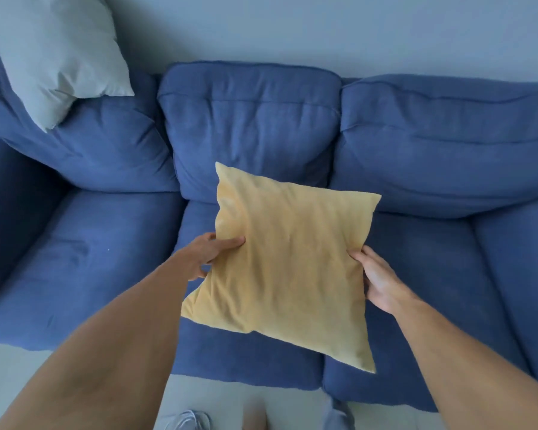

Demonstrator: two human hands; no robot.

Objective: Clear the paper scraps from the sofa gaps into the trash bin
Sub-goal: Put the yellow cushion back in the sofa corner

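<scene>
Two hands on the yellow pillow (288, 265), one per side edge, holding it over the middle seat of the sofa (84, 259). Step in hand, as I read it: get the pillow out of the way so the gaps are exposed.

How to do it well:
- Lift straight up and clear, don't drag it across the seat. Dragging could push scraps deeper into a seam.
- Park it somewhere that covers no gap. The grey pillow (61, 54) already sits on the left backrest; top of a backrest looks like a safe spot for this one too.
- Then check the seams between seat cushions and the line where seats meet backrests.

Hands:
- Left hand (207, 254): closed in a pinch on the pillow's left edge, thumb on top pressing a dent into the fabric, fingers tucked under.
- Right hand (375, 279): wrapped around the right edge, thumb on top, fingers curled behind and mostly hidden. Closed, firm grip.

Pillow is soft, sags at the near corner, so a two-sided grip makes sense.

Task things: no paper scraps clearly visible. One tiny pale speck (108, 250) on the left seat, too small to tell what it is. The pillow hides part of the middle seat and its right seam. Trash bin not in view.
</scene>
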